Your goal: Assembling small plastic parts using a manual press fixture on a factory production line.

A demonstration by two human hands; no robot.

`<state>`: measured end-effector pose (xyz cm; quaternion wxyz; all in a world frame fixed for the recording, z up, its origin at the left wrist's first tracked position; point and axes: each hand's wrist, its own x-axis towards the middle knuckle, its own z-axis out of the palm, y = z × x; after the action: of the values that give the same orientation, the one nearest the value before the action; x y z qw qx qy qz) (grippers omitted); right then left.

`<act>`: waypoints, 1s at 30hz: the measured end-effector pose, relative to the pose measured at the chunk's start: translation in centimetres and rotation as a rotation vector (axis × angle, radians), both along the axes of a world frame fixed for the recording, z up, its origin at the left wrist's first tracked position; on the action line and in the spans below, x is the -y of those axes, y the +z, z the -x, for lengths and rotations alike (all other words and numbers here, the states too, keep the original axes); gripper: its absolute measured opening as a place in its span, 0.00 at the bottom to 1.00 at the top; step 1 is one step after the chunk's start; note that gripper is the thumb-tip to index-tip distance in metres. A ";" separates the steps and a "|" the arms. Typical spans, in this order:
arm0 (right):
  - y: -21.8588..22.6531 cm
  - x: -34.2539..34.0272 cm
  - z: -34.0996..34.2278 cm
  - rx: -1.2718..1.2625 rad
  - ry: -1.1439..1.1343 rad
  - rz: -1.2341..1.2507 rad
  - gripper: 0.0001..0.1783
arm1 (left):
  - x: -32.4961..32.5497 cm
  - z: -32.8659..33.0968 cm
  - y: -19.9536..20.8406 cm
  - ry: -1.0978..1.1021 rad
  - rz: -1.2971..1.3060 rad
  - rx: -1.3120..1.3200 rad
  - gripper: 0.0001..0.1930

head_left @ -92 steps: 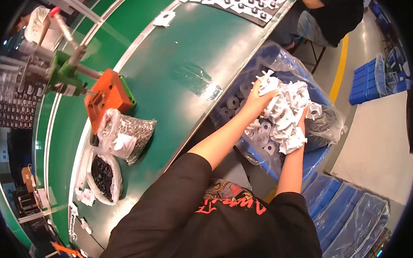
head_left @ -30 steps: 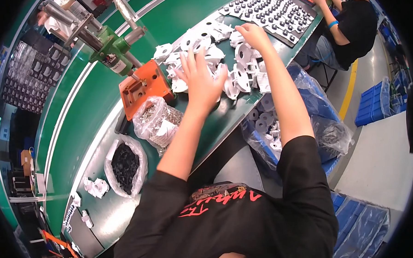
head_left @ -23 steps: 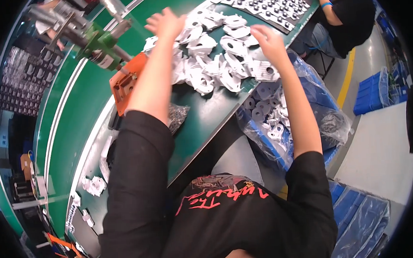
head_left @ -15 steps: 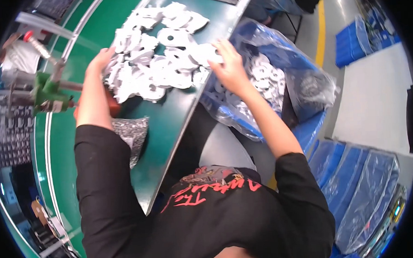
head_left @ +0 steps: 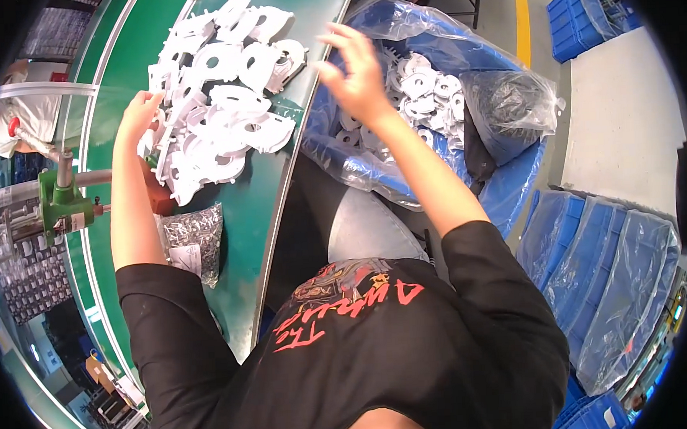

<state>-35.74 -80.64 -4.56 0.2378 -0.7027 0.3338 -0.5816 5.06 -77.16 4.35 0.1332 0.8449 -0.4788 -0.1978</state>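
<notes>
White plastic parts with round holes lie in a loose pile (head_left: 216,105) on the green workbench (head_left: 240,227). At the pile's left side, my left hand (head_left: 138,120) rests with fingers stretched out against the outermost parts, holding none that I can see. My right hand (head_left: 357,80) is open, fingers spread and nothing in them, in the air beside the bench's right edge. Below and beyond it stands a blue bin (head_left: 510,173) lined with clear plastic, where more white parts (head_left: 430,96) lie heaped.
A clear bag of small metal pieces (head_left: 195,240) lies on the bench near my left forearm, beside an orange-red container (head_left: 157,193). A green clamp-like fixture (head_left: 61,202) stands at the left. Plastic-covered blue crates (head_left: 591,273) are at the right; a dark bag (head_left: 508,115) sits in the bin.
My right hand has come away from the pile's right side, its fingers spreading. My left hand stays by the pile's left side. The whole view has shifted somewhat.
</notes>
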 end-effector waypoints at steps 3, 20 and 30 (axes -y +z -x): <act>-5.0 0.5 6.0 -0.005 -0.096 -0.166 0.15 | 1.4 2.8 2.9 -0.182 -0.025 0.454 0.25; -24.9 11.9 16.3 -0.844 -0.218 -0.673 0.28 | -9.8 41.6 -22.3 -0.878 0.174 0.013 0.08; -28.3 19.0 13.0 -1.048 -0.243 -0.967 0.46 | -8.9 41.3 -22.5 -0.934 0.271 -0.007 0.08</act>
<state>-48.74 -99.60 -32.87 0.2645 -0.6632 0.6998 0.0223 -36.26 -68.30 -18.16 0.1408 0.5140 -0.8278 -0.1752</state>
